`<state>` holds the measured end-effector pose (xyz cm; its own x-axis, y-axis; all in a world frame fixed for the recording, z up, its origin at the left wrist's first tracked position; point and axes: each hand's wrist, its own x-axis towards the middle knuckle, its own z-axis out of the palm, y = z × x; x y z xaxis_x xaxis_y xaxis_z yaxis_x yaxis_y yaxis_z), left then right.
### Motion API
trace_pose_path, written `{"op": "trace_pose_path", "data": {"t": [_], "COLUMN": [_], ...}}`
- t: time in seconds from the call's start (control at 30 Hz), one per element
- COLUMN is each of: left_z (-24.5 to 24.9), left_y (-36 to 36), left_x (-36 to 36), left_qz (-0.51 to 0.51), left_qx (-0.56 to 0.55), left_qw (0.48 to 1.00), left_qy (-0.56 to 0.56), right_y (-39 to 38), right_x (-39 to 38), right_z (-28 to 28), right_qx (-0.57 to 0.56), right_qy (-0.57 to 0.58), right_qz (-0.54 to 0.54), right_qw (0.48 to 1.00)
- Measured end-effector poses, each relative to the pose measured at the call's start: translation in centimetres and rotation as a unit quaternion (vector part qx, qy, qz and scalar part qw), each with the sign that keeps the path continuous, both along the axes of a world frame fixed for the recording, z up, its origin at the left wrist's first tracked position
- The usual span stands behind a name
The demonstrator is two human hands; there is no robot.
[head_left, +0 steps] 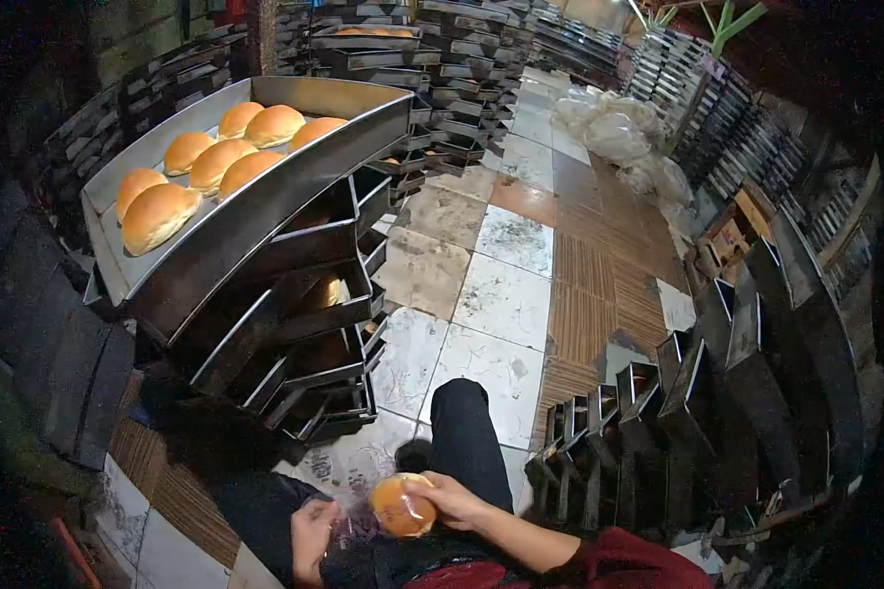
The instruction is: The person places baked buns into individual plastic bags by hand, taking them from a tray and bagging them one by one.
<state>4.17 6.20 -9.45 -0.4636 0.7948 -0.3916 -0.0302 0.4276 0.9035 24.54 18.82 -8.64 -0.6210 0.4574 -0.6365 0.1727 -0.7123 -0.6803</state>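
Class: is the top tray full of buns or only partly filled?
Partly filled: eight buns sit on the top tray; bare metal shows beside them.

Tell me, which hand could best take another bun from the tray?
Left, probably. The tray stands on that side, and the left hand only touches some clear plastic, while the right hand has its grip full with a bun.
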Motion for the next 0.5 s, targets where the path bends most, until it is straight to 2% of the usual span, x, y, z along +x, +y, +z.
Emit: {"op": "trace_pose_path", "data": {"t": [0.03, 0.07, 0.1, 0.17, 0.2, 0.3, 0.33, 0.37, 0.43, 0.47, 0.5], "left_z": [0.9, -1.7, -1.5, -0.8, 0.1, 2.4, 3.0, 3.1, 3.7, 3.8, 4.2], "left_y": [-0.5, -2.0, -2.2, -2.8, -2.7, -2.9, -3.2, -3.6, -3.3, -2.8, -2.5], "left_x": [-0.1, -0.8, -0.6, 0.4, 1.2, 1.3, 0.7, 0.5, 1.0, 1.5, 2.0], "left_qz": [0.044, 0.09, 0.094, 0.036, 0.064, 0.124, 0.167, 0.209, 0.143, 0.102, 0.099], "left_qx": [-0.056, -0.046, -0.05, 0.068, 0.077, 0.047, -0.002, 0.01, 0.024, -0.018, -0.022], "left_qw": [0.997, 0.993, 0.993, 0.997, 0.993, 0.991, 0.986, 0.978, 0.987, 0.984, 0.984], "left_qy": [-0.011, -0.06, -0.058, -0.001, -0.06, 0.027, 0.019, -0.012, 0.066, 0.144, 0.145], "right_y": [-0.1, 0.1, 0.2, -0.3, -0.5, -1.5, -2.0, -2.3, -3.8, -4.8, -5.0], "right_x": [0.4, 0.8, 0.7, 0.2, -0.4, -0.4, -0.1, -0.1, -0.1, -0.7, -1.0], "right_z": [0.0, 0.3, 0.1, -0.6, -0.2, 1.1, 0.3, 0.3, 0.7, -2.0, -1.9], "right_qx": [-0.066, -0.052, -0.057, 0.146, 0.163, 0.148, 0.101, 0.102, 0.1, 0.13, 0.126], "right_qy": [0.061, 0.068, 0.07, 0.049, 0.037, 0.039, 0.077, 0.083, 0.036, 0.033, 0.034], "right_qz": [-0.058, -0.04, -0.037, 0.082, 0.133, 0.163, 0.139, 0.138, 0.161, 0.103, 0.1], "right_qw": [0.994, 0.995, 0.995, 0.985, 0.977, 0.975, 0.982, 0.982, 0.981, 0.986, 0.986]}}
